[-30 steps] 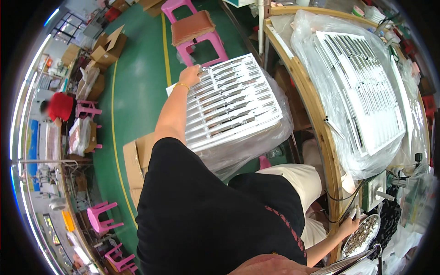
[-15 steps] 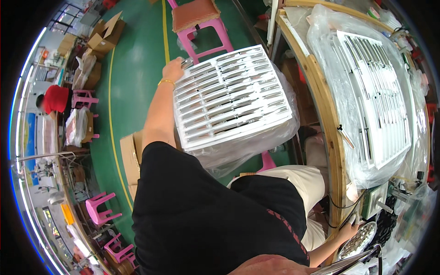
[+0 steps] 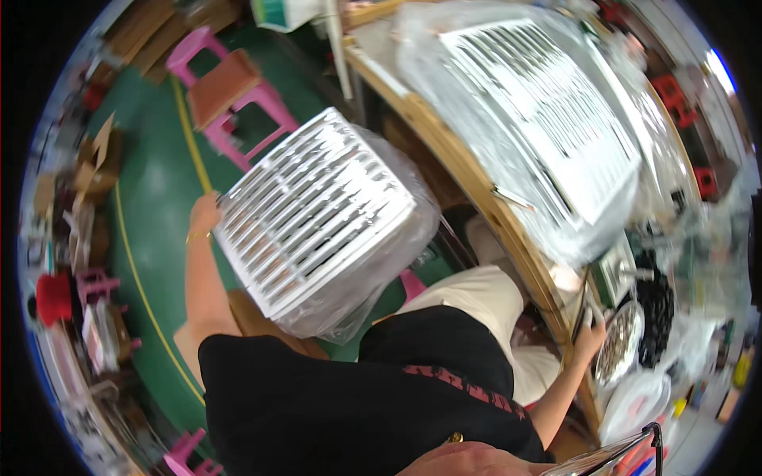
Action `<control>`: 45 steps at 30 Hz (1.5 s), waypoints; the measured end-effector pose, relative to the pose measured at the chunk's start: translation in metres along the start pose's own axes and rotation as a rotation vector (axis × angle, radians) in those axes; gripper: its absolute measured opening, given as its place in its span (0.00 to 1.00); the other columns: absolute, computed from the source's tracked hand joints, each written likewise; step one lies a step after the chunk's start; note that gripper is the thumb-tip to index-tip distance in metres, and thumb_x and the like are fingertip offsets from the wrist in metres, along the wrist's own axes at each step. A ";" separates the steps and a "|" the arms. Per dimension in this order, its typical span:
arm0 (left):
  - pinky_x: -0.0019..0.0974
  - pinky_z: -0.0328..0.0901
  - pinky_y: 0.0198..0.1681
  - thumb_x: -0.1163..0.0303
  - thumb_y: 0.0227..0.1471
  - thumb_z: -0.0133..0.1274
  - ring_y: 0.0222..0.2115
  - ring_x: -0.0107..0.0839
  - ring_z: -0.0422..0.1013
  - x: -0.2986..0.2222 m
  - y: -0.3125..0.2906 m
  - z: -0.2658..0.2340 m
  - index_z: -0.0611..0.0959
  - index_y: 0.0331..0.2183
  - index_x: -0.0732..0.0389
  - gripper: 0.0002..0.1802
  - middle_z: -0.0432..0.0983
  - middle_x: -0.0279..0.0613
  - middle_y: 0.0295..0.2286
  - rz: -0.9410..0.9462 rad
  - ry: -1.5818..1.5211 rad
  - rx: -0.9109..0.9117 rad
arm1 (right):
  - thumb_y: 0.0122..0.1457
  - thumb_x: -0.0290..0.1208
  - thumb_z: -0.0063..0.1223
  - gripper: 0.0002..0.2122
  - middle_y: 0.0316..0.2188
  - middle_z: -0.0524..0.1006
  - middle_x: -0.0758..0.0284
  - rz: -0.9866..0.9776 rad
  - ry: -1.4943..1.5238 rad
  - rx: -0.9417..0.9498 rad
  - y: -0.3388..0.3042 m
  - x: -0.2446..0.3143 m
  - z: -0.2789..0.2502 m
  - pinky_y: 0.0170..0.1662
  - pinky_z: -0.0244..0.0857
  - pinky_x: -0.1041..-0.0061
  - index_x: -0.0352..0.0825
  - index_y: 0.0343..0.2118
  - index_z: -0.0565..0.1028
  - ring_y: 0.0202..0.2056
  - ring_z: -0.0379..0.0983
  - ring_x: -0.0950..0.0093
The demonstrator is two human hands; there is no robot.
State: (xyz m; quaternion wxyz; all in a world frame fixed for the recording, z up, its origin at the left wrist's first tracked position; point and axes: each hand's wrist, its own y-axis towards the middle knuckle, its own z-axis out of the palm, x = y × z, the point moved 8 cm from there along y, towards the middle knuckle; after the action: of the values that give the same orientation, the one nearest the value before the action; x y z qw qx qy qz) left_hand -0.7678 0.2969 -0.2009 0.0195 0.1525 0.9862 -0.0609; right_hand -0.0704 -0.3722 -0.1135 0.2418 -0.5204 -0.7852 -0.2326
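My left hand (image 3: 206,213), with a bracelet at the wrist, is at the left edge of a white slotted tray (image 3: 262,305). Its fingers look curled, but what they grip is too blurred to name. Slim shiny rods lie in rows in the tray, which rests on a bulky bundle of clear plastic (image 3: 341,313). At the wooden bench on the right, my right hand (image 3: 589,337) is closed, pale coverings on its fingertips, beside a round dish (image 3: 621,341) of small metal pieces. Whatever it holds is unclear; a thin dark line runs next to it.
Another white tray (image 3: 587,198) of rods lies on plastic sheeting on the bench, behind its wooden edge (image 3: 468,170). A pink stool (image 3: 258,99) with a brown cushion stands beyond my tray. A small machine (image 3: 617,270) sits near my right hand. Someone in red is far left.
The view has swung, so the tray and bench appear further left and tilted. My left hand stays by the tray's left side, now lower along it. My right hand remains beside the dish.
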 end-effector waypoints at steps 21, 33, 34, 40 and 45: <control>0.50 0.68 0.35 0.65 0.50 0.44 0.33 0.50 0.75 -0.065 0.034 0.013 0.81 0.28 0.57 0.11 0.78 0.51 0.29 -0.083 0.175 -0.202 | 0.59 0.28 0.50 0.11 0.41 0.78 0.59 -0.102 0.028 -0.049 -0.008 -0.002 -0.020 0.48 0.62 0.74 0.28 0.42 0.76 0.40 0.72 0.71; 0.44 0.69 0.36 0.68 0.45 0.56 0.32 0.47 0.75 -0.052 0.039 0.021 0.79 0.32 0.62 0.11 0.78 0.51 0.30 -0.172 0.035 -0.365 | 0.57 0.28 0.51 0.10 0.40 0.78 0.58 -0.066 -0.043 -0.090 -0.009 0.011 -0.027 0.48 0.63 0.70 0.30 0.40 0.77 0.42 0.73 0.68; 0.40 0.70 0.37 0.67 0.46 0.57 0.33 0.42 0.75 -0.043 0.027 0.012 0.79 0.36 0.62 0.14 0.78 0.48 0.34 -0.257 -0.338 -0.356 | 0.56 0.28 0.52 0.10 0.38 0.78 0.58 -0.002 -0.164 -0.069 -0.005 -0.012 -0.019 0.48 0.64 0.71 0.31 0.39 0.77 0.41 0.73 0.67; 0.36 0.68 0.38 0.64 0.46 0.61 0.33 0.33 0.75 -0.278 0.083 -0.074 0.81 0.34 0.69 0.18 0.79 0.47 0.33 0.157 -0.850 -0.557 | 0.53 0.25 0.55 0.08 0.34 0.77 0.55 -0.118 -0.032 -0.156 -0.007 0.028 -0.010 0.41 0.66 0.69 0.33 0.36 0.78 0.37 0.74 0.60; 0.32 0.54 0.17 0.59 0.42 0.63 0.15 0.21 0.59 -0.643 0.071 -0.186 0.80 0.33 0.69 0.23 0.73 0.36 0.18 0.414 -1.524 -0.001 | 0.52 0.25 0.54 0.09 0.32 0.76 0.55 -0.269 -0.161 -0.323 -0.025 0.046 -0.033 0.36 0.66 0.64 0.34 0.37 0.76 0.33 0.73 0.57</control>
State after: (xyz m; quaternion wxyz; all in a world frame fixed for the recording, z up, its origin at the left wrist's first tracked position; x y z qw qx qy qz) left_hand -0.1375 0.1961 0.0124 0.7011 0.2491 0.6526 -0.1433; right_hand -0.1048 -0.3690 -0.0620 0.0586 -0.4599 -0.8170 -0.3429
